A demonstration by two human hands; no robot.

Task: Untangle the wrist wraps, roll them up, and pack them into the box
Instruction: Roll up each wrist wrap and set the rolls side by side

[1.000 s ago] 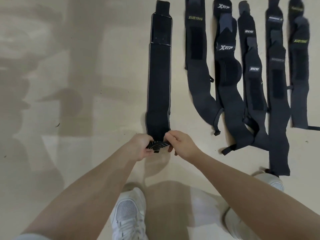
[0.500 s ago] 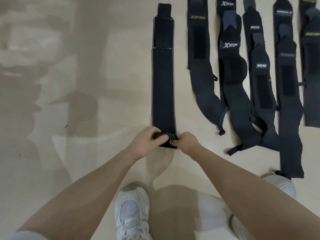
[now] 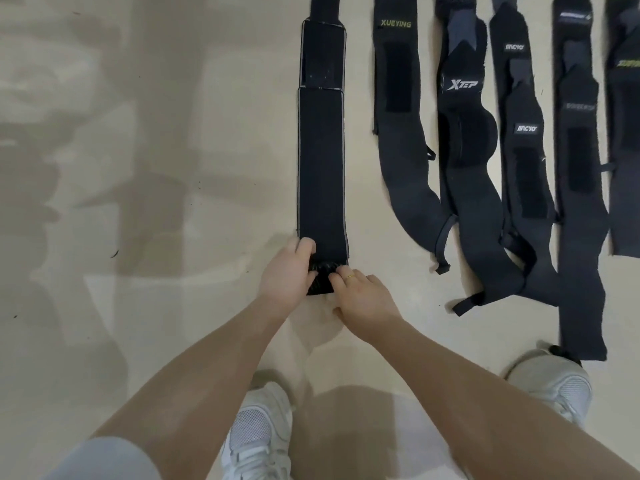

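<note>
A long black wrist wrap (image 3: 321, 161) with thin grey edging lies straight on the beige floor, running away from me. Its near end is curled into a small roll (image 3: 320, 277). My left hand (image 3: 285, 277) grips the roll's left side, fingers curled over the top. My right hand (image 3: 362, 296), with a gold ring, pinches the roll's right side. Several other black wraps lie flat side by side to the right: one marked XUEYING (image 3: 398, 133), one marked XTEP (image 3: 467, 140) and more beyond. No box is in view.
My two white shoes (image 3: 258, 434) (image 3: 554, 386) stand on the floor just below my arms. The rightmost long wrap (image 3: 581, 271) ends beside my right shoe. Bare floor (image 3: 156, 202) spreads to the left.
The roll at the wrap's near end has grown thicker and moved a little up the strip. Both hands have shifted forward with it, and the view has closed in.
</note>
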